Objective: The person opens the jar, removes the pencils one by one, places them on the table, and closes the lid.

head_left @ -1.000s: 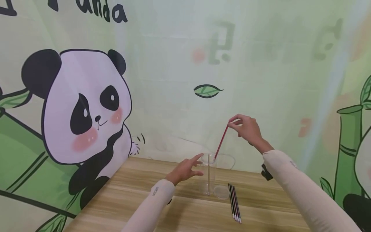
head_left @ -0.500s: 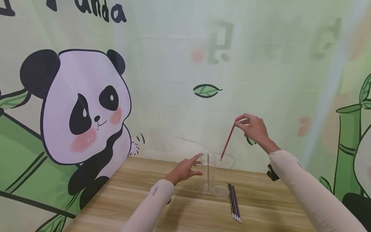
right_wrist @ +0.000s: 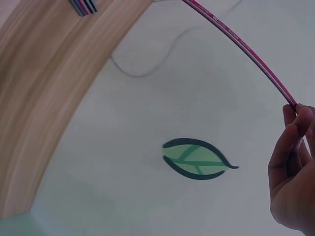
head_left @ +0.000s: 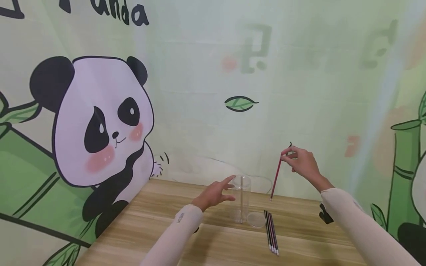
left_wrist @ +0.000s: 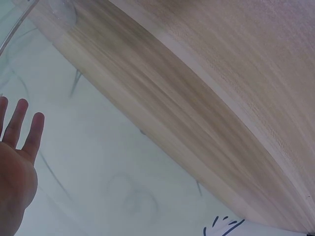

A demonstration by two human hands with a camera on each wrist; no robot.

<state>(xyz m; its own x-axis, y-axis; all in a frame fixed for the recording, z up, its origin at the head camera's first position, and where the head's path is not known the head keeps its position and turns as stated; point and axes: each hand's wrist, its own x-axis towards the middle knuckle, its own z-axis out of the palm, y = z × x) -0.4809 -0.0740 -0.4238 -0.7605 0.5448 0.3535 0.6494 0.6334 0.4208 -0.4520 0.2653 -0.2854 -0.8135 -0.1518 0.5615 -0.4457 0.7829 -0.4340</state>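
My right hand (head_left: pixel 302 162) pinches a red pencil (head_left: pixel 276 177) by its upper end, and the pencil hangs nearly upright, its pale lower tip to the right of a clear cylinder. In the right wrist view the pencil (right_wrist: pixel 241 45) runs up and left from the fingertips. The clear cylinder (head_left: pixel 246 199) stands upright on the table with one pencil (head_left: pixel 241 199) inside. Around its left side my left hand (head_left: pixel 214 194) is spread, fingers extended, at the upper wall. Only part of that hand (left_wrist: pixel 18 162) shows in the left wrist view.
On the wooden table (head_left: pixel 159 221), a round clear lid (head_left: pixel 256 219) lies to the right of the cylinder. Several dark pencils (head_left: pixel 271 232) lie side by side next to it, pale ends toward me. Behind the table hangs a panda-printed backdrop (head_left: pixel 199 129).
My right hand has moved right and down, carrying the red pencil from over the cylinder's rim to a spot right of it. The left hand stays at the cylinder.
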